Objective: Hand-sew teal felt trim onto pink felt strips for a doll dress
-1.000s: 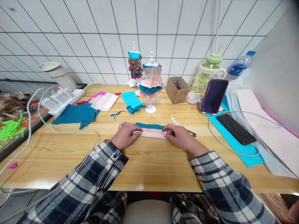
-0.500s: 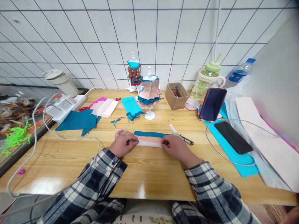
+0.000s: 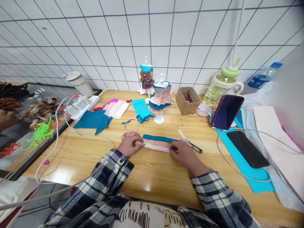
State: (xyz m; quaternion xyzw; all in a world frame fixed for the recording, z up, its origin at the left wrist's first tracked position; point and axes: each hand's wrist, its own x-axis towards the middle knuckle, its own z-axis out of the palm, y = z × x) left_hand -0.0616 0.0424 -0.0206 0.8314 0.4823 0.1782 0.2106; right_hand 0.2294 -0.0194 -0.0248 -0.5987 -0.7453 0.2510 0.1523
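Observation:
A layered paper-like strip (image 3: pixel 155 146) lies across the table in front of me, pale pink along its near edge and peach behind. Along its far side runs a teal strip (image 3: pixel 161 138). My left hand (image 3: pixel 129 144) pinches the pale strip's left end between thumb and fingers. At the other end, my right hand (image 3: pixel 185 154) has its fingertips closed on the strip. Just beyond that hand rest a slim black-and-silver tool (image 3: pixel 196 147) and a small pale scrap (image 3: pixel 181 133). A thin ring (image 3: pixel 131 125) lies beyond my left hand.
Two dressed miniature stands (image 3: pixel 162 98) (image 3: pixel 146 79) rise behind, beside a cardboard box (image 3: pixel 188 101). Teal pieces (image 3: pixel 91 119) and a white cable (image 3: pixel 95 138) lie left; phones (image 3: pixel 248 149) (image 3: pixel 227 112) and a drink jug (image 3: pixel 220 85) right. Another person's hand (image 3: pixel 8 120) shows far left.
The view has turned leftward, so everything sits further right in it. Another person's hand has come into view at the left edge. My hands keep hold of the strip.

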